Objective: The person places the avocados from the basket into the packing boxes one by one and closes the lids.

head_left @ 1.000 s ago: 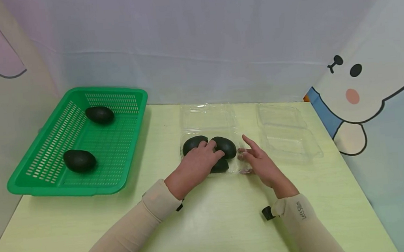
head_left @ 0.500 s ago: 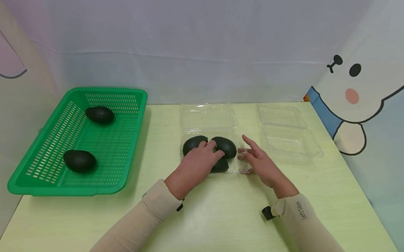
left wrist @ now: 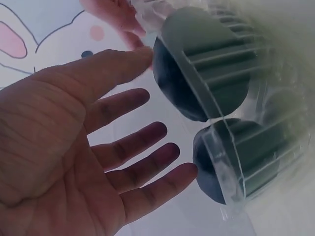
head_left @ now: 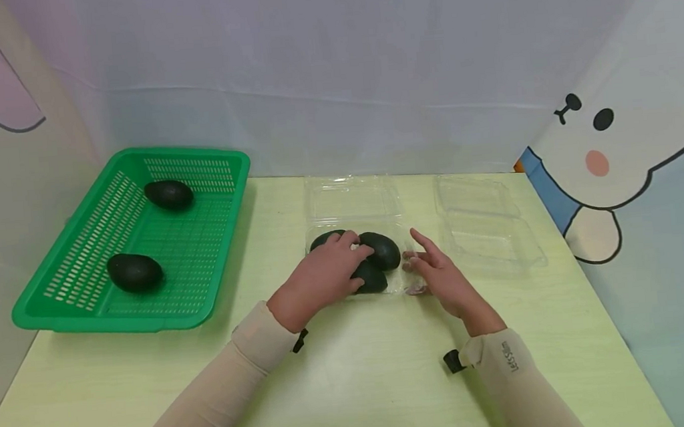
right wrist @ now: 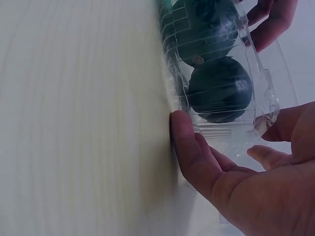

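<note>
Three dark avocados sit in a clear plastic clamshell container (head_left: 351, 203), its lid folded back. One avocado (head_left: 371, 279) lies at the front, a second (head_left: 383, 250) behind it to the right; the third (head_left: 323, 239) is partly hidden by my left hand (head_left: 325, 272). That hand hovers over the container with spread, relaxed fingers. In the left wrist view its thumb tip is right at an avocado (left wrist: 170, 73), and its palm holds nothing. My right hand (head_left: 444, 282) holds the container's right end, with fingertips (right wrist: 182, 125) low at its wall in the right wrist view.
To the left stands a green slotted plastic basket (head_left: 205, 311) with two more avocados, one at the back (head_left: 169, 195) and one at the front (head_left: 135, 272). A second clear clamshell (head_left: 488, 229) lies unfolded on the right. A white curtain (head_left: 338, 93) hangs behind the table.
My left hand has shifted slightly left and its fingers have loosened, uncovering more of the front avocado. The right hand stays where it was.
</note>
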`<state>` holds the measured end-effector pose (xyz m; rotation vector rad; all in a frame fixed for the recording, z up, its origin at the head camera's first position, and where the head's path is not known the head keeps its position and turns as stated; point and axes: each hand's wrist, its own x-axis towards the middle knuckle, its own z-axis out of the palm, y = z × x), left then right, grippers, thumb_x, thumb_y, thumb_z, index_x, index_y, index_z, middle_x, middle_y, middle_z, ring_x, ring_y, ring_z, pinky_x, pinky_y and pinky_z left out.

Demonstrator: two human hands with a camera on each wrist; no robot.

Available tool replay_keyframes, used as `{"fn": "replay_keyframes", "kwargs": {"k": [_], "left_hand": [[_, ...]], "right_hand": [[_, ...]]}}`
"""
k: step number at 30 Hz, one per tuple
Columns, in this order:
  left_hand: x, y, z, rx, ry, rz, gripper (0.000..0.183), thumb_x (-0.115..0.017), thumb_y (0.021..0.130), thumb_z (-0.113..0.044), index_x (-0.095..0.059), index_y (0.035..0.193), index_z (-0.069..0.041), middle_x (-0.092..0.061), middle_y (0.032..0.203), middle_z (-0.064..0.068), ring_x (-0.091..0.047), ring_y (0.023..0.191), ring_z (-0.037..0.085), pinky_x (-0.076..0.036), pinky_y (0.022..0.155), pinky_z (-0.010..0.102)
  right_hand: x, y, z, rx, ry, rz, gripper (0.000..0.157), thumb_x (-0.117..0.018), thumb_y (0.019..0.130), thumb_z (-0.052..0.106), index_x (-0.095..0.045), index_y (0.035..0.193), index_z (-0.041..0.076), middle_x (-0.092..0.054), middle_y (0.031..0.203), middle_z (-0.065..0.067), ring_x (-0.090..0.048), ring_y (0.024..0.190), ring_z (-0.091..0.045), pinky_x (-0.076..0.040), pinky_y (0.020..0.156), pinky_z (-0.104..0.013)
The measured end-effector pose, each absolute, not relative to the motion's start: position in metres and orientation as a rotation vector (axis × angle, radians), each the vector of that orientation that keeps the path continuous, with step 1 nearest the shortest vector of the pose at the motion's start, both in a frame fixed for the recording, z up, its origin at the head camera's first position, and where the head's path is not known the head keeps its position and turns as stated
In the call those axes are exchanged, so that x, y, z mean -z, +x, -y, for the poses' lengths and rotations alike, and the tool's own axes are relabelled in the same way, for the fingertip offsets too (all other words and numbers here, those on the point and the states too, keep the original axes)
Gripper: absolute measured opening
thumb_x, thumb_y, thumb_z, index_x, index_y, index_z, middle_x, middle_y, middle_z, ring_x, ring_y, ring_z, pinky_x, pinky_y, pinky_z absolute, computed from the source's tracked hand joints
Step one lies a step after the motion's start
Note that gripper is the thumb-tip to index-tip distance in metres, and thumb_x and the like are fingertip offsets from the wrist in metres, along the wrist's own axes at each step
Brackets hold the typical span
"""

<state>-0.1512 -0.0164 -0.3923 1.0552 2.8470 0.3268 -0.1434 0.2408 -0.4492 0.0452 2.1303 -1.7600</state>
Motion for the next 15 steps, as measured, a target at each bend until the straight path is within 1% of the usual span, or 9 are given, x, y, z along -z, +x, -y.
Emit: {"fn": "replay_keyframes", "kwargs": {"k": [4, 6, 7, 9, 11, 13, 15], "left_hand": [[0.392, -0.160, 0.022, -0.425, 1.017, -2.849, 0.054, -0.075, 0.097, -0.034, -0.060, 0.142, -0.008, -0.055, 0.132, 0.013, -0.055, 0.116, 0.033, -0.054, 0.093, 0.039], [0.393, -0.164, 0.026, -0.466, 0.981, -2.852, 0.057, -0.072, 0.099, -0.037, -0.057, 0.145, -0.007, -0.054, 0.133, 0.013, -0.054, 0.118, 0.033, -0.052, 0.096, 0.039], [0.394, -0.166, 0.028, -0.494, 0.959, -2.856, 0.059, -0.072, 0.099, -0.039, -0.056, 0.146, -0.007, -0.054, 0.135, 0.014, -0.053, 0.121, 0.034, -0.052, 0.098, 0.040], [0.395, -0.171, 0.031, -0.533, 0.908, -2.870, 0.062, -0.070, 0.099, -0.041, -0.053, 0.148, -0.006, -0.052, 0.139, 0.015, -0.051, 0.127, 0.035, -0.049, 0.103, 0.042], [0.397, -0.175, 0.034, -0.582, 0.845, -2.886, 0.065, -0.069, 0.100, -0.042, -0.050, 0.151, -0.007, -0.050, 0.142, 0.015, -0.048, 0.131, 0.037, -0.047, 0.106, 0.044], [0.399, -0.180, 0.037, -0.653, 0.778, -2.896, 0.068, -0.069, 0.100, -0.043, -0.047, 0.153, -0.007, -0.047, 0.145, 0.017, -0.046, 0.133, 0.039, -0.046, 0.107, 0.046], [0.400, -0.184, 0.039, -0.712, 0.716, -2.906, 0.070, -0.067, 0.100, -0.045, -0.044, 0.155, -0.007, -0.044, 0.148, 0.018, -0.045, 0.134, 0.040, -0.045, 0.107, 0.048]], "right_hand": [[0.448, -0.147, -0.242, 1.711, 0.051, -2.177, 0.063, -0.044, 0.112, 0.017, -0.015, 0.168, 0.025, -0.040, 0.156, -0.026, -0.044, 0.140, -0.043, -0.059, 0.080, -0.039], [0.448, -0.150, -0.243, 1.678, 0.060, -2.217, 0.063, -0.046, 0.112, 0.020, -0.017, 0.167, 0.023, -0.040, 0.156, -0.025, -0.046, 0.139, -0.043, -0.057, 0.082, -0.039], [0.447, -0.152, -0.244, 1.661, 0.065, -2.238, 0.062, -0.047, 0.112, 0.022, -0.018, 0.167, 0.021, -0.041, 0.156, -0.025, -0.047, 0.139, -0.042, -0.056, 0.084, -0.041], [0.446, -0.156, -0.244, 1.662, 0.070, -2.254, 0.063, -0.048, 0.112, 0.025, -0.018, 0.167, 0.018, -0.040, 0.156, -0.025, -0.047, 0.139, -0.042, -0.055, 0.092, -0.046], [0.444, -0.160, -0.243, 1.679, 0.072, -2.262, 0.063, -0.048, 0.112, 0.027, -0.018, 0.166, 0.015, -0.040, 0.156, -0.026, -0.046, 0.139, -0.042, -0.052, 0.099, -0.052], [0.442, -0.164, -0.242, 1.713, 0.073, -2.260, 0.064, -0.048, 0.112, 0.027, -0.017, 0.166, 0.012, -0.039, 0.156, -0.026, -0.045, 0.140, -0.042, -0.048, 0.104, -0.057], [0.440, -0.169, -0.239, 1.735, 0.073, -2.264, 0.066, -0.048, 0.112, 0.028, -0.016, 0.166, 0.010, -0.038, 0.157, -0.026, -0.042, 0.141, -0.041, -0.047, 0.105, -0.057]]}}
